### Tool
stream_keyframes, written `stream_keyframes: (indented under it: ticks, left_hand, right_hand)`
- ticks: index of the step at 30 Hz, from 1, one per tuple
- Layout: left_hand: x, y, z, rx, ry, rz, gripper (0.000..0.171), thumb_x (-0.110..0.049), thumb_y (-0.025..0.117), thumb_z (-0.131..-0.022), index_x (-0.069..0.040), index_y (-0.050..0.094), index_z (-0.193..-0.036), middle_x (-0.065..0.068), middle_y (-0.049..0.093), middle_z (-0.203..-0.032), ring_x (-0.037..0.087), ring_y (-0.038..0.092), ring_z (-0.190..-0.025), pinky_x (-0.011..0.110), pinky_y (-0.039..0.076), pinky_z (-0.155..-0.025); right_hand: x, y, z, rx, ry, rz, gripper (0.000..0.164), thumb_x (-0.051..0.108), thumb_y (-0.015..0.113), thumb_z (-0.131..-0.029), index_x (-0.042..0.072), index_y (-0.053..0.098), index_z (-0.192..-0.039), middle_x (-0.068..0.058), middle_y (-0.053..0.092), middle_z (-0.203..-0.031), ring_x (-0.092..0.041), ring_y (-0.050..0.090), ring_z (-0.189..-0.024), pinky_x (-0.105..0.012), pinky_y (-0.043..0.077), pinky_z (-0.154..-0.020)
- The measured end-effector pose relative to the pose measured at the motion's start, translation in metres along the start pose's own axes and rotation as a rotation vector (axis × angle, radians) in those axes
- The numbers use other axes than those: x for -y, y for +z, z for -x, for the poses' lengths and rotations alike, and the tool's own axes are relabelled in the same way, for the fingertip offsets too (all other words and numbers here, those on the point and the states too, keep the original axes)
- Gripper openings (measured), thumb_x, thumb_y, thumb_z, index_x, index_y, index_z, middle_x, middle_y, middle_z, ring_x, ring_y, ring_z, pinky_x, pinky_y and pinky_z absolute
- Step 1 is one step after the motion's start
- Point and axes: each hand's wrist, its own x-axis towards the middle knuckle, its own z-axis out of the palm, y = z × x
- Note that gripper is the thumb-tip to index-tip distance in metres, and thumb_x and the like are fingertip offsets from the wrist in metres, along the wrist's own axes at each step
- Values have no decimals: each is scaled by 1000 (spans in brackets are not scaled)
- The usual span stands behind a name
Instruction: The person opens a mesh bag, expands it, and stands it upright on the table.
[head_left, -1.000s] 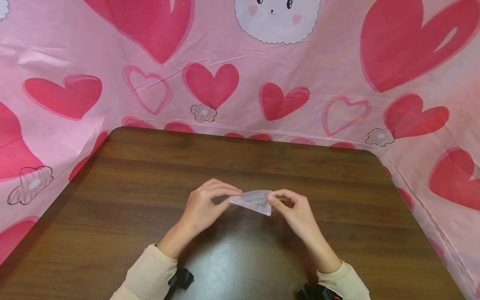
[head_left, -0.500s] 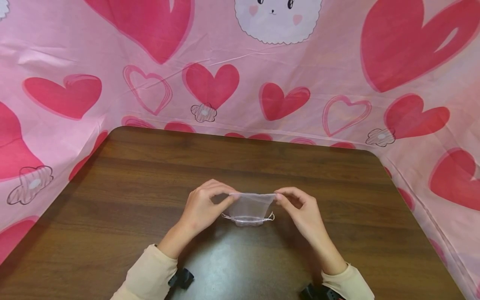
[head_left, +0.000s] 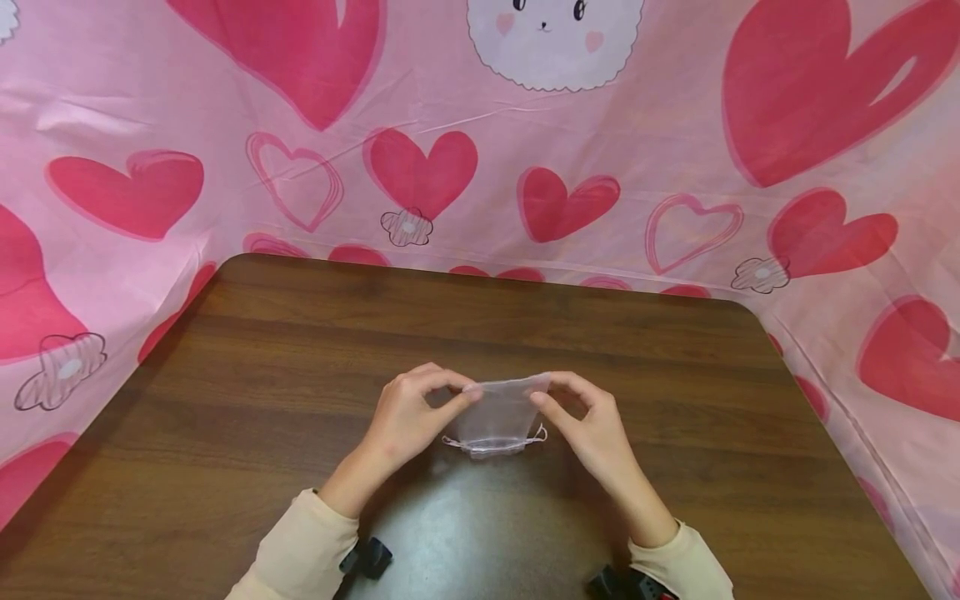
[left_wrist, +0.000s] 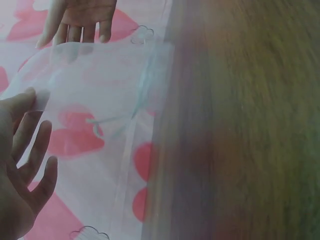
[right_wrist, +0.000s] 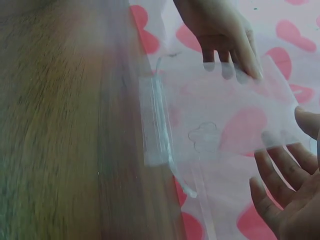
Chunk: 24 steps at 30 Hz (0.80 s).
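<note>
A sheer white drawstring pouch hangs spread between my two hands above the table, its gathered end and cord downward. Cord loops stick out at both sides of that lower end. My left hand pinches the upper left corner between thumb and index finger; its other fingers spread loosely in the left wrist view. On the other side, my right hand holds the upper right corner, thumb in front and fingers behind the fabric. Through the thin cloth the fingertips show faintly. No contents can be made out in the pouch.
A dark brown wooden table lies under the hands. Pink cloth with red hearts hangs behind and along its sides. Black wrist-worn devices sit at both beige sleeves.
One second ago the pouch looked like a narrow slanted triangle; then it was spread flat with its cord end hanging. Since then my right hand has shifted slightly left, slackening the top edge.
</note>
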Motion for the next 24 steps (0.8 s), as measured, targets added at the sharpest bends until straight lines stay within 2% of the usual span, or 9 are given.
stream_keyframes:
  ticks: [4, 11, 20, 24]
  left_hand:
    - [-2, 0, -1, 11, -5, 29, 8, -25, 83, -81, -25, 79, -88, -17, 67, -80, 11, 63, -77, 39, 50, -69]
    - [-3, 1, -2, 20, -15, 72, 12, -20, 84, -80, -24, 78, -89, -19, 67, -81, 7, 60, -76, 29, 48, -70]
    - [0, 0, -3, 44, 15, 108, 20, -8, 84, -78, -20, 78, -93, -15, 69, -83, 4, 61, -78, 29, 49, -70]
    - [0, 1, -4, 67, 30, 101, 23, -11, 85, -78, -20, 77, -97, -14, 68, -84, 8, 62, -79, 29, 49, -70]
  right_hand:
    - [1, 4, -3, 8, -27, -8, 12, 8, 73, -89, 7, 73, -101, -3, 72, -99, -16, 65, -92, -24, 48, -81]
    - [3, 7, -5, -32, 13, 27, 6, 11, 77, -87, 7, 74, -90, 0, 71, -86, -13, 64, -80, -28, 48, -75]
    - [5, 8, -7, -47, -2, 17, 7, 7, 78, -85, 6, 74, -90, 0, 70, -84, -12, 62, -77, -26, 47, -72]
    - [5, 7, -8, -47, 5, 23, 9, 6, 79, -84, 6, 74, -91, -2, 71, -85, -13, 61, -76, -27, 48, -67]
